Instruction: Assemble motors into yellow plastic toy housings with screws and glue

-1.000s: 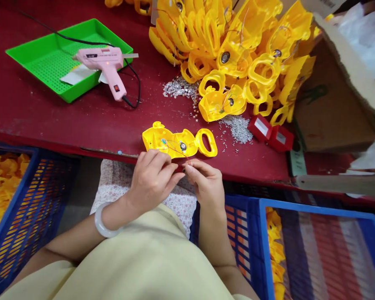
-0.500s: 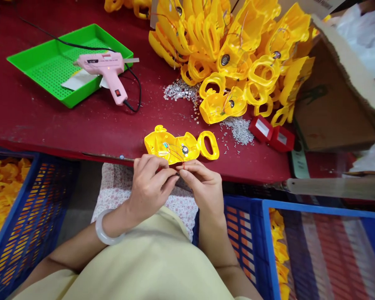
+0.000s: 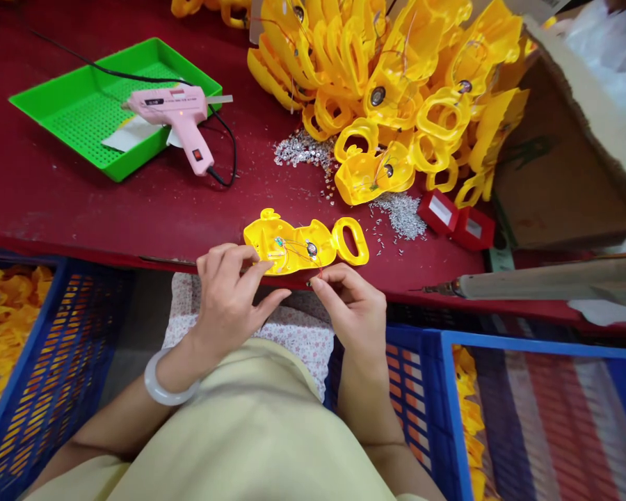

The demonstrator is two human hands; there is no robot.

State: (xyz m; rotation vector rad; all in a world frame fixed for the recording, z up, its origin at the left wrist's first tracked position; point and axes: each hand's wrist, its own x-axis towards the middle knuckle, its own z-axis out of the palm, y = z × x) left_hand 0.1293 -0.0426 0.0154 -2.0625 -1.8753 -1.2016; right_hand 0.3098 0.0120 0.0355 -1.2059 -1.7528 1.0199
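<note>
A yellow plastic shell half (image 3: 292, 245) lies open side up at the table's front edge, with a round speaker (image 3: 311, 248), a small green board and thin wires inside. My right hand (image 3: 350, 300) pinches a thin red wire (image 3: 320, 270) with a small dark piece at its end, just in front of the shell. My left hand (image 3: 234, 285) is at the shell's left end, thumb and fingers apart and holding nothing. Its fingertips reach the shell's near edge; whether they touch it I cannot tell.
A pink glue gun (image 3: 180, 115) rests on a green tray (image 3: 109, 167). Many yellow shells (image 3: 355, 62) are heaped at the back, near piles of small screws (image 3: 404, 216) and red boxes (image 3: 456, 219). At right stand a cardboard box (image 3: 563, 174) and a syringe-like tube (image 3: 532, 282). Blue crates (image 3: 448, 410) flank me.
My hands were together at the wire's end. Now my left hand has let go, opened and moved left, while my right hand has shifted slightly right, still pinching the wire.
</note>
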